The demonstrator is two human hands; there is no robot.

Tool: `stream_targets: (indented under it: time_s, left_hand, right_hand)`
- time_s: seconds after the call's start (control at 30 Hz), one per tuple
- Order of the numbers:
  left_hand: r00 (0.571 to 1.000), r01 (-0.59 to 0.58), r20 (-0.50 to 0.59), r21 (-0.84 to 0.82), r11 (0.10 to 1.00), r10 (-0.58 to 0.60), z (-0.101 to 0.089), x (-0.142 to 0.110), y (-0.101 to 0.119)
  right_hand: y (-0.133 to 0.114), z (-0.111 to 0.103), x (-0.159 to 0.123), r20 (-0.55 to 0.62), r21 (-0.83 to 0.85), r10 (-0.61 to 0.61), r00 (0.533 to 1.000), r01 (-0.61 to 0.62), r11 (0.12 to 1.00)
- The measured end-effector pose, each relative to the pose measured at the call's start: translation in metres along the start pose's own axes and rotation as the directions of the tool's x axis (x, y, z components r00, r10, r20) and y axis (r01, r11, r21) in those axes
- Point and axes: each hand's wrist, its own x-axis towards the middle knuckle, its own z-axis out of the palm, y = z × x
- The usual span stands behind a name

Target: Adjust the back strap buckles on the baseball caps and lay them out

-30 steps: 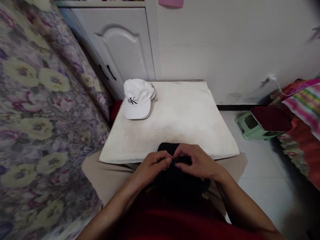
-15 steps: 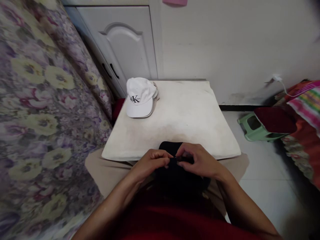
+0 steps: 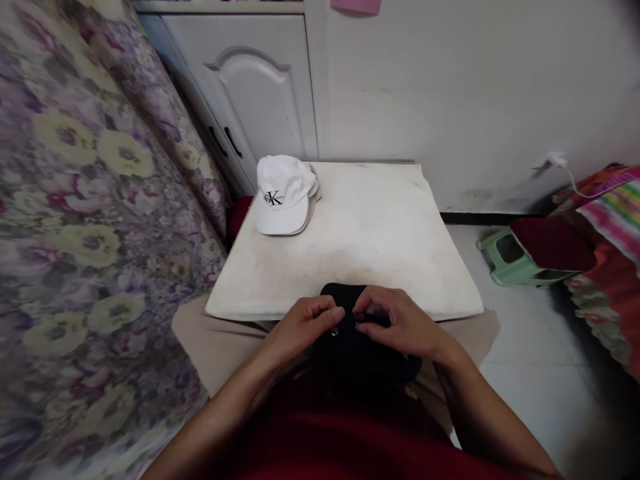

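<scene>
A black cap (image 3: 350,347) lies in my lap, its front resting on the near edge of a white table (image 3: 380,233). My left hand (image 3: 305,323) and my right hand (image 3: 395,320) meet over it, fingers curled and pinching the cap's back strap, where a small metal piece shows by my left fingertips. A white cap (image 3: 283,195) with a black logo sits on the table's far left corner, apart from both hands.
A flower-patterned bed cover (image 3: 90,220) rises along the left. Behind the table stand a white cupboard door (image 3: 260,93) and a white wall. On the floor at right are a green stool (image 3: 515,257) with a dark red cloth and bright bedding (image 3: 610,227).
My fingers have shifted slightly on the black cap's strap and a small metal piece now shows. The view has drifted a little; the white cap has not moved.
</scene>
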Motion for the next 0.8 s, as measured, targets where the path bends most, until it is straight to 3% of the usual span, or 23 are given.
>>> stream_targets:
  time_s: [0.23,0.8]
  left_hand:
    - [0.998,0.056,0.011,0.016,0.998,-0.056,0.0015,0.0022,-0.0016]
    - [0.998,0.043,0.042,0.033,0.999,-0.044,-0.0005,0.0017,-0.0006]
  right_hand:
    - [-0.001,-0.0004,-0.0008,0.004,-0.03,0.013,1.0,-0.012,0.999]
    - [-0.0014,0.0028,-0.0024,-0.025,-0.138,-0.042,0.999,0.038,0.99]
